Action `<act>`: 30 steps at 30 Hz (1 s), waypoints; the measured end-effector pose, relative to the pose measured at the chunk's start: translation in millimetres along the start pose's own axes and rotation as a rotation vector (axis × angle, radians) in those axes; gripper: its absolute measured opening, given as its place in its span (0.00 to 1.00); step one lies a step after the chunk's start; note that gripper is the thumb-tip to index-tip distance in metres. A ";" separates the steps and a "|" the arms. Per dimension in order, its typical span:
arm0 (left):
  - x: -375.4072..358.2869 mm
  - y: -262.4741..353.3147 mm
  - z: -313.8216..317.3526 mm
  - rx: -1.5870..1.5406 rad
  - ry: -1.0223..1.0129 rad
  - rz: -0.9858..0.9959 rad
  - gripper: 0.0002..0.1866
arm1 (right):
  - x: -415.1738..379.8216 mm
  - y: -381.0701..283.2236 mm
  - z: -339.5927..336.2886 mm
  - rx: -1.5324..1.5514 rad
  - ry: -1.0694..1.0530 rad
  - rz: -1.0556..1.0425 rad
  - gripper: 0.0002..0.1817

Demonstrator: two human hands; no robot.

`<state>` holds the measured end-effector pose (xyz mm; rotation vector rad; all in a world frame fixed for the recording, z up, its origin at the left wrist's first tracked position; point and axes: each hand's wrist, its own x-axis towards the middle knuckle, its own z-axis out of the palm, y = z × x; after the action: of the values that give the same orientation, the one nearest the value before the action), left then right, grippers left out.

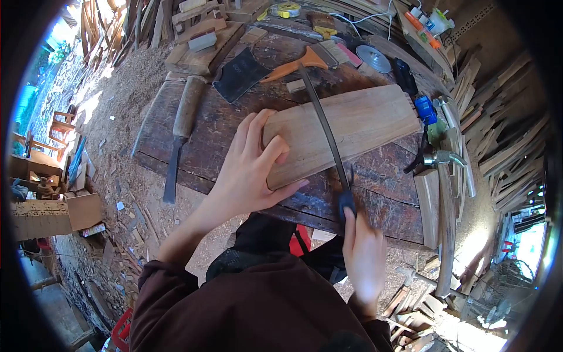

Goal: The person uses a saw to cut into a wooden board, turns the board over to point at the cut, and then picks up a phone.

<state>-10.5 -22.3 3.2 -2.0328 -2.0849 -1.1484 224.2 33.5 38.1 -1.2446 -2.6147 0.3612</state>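
A pale wooden board (363,120) lies at a slant on the scarred workbench (217,135). My left hand (252,161) grips its left end, fingers bent over the top face and thumb along the near edge. Across the middle of the board runs the long, narrow dark blade of a hand saw (324,120), seen almost edge-on. My right hand (365,252), a little blurred, is closed round the saw's dark handle near the bench's front edge; its palm side is hidden.
Left of the board lies a wood-handled chisel (189,111). Beyond it are a black flat sheet (241,75), an orange-handled tool (302,63) and a tape measure (288,10). A hammer (440,158) and wood strips line the right edge. Wood scraps and sawdust cover the floor.
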 end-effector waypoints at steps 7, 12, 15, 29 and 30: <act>2.0 1.0 0.4 -0.025 -0.021 -0.001 0.26 | -68.4 10.4 -12.4 0.074 -0.128 0.172 0.12; 1.7 0.5 1.4 -0.002 -0.005 -0.005 0.27 | -3.0 -7.5 -4.6 0.049 -0.099 0.151 0.11; 1.0 0.4 1.2 -0.013 0.005 -0.005 0.27 | 2.2 0.4 -1.9 0.006 -0.055 0.035 0.10; 3.0 0.7 1.0 -0.003 -0.018 -0.010 0.26 | 11.7 0.9 1.4 0.026 0.010 -0.006 0.13; 2.3 0.4 0.5 -0.013 -0.015 -0.011 0.27 | 17.5 -3.2 -1.7 0.054 0.001 -0.019 0.13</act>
<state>-10.2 -20.1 4.2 -2.0446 -2.1035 -1.1554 211.7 45.4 42.3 -1.2016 -2.5957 0.4252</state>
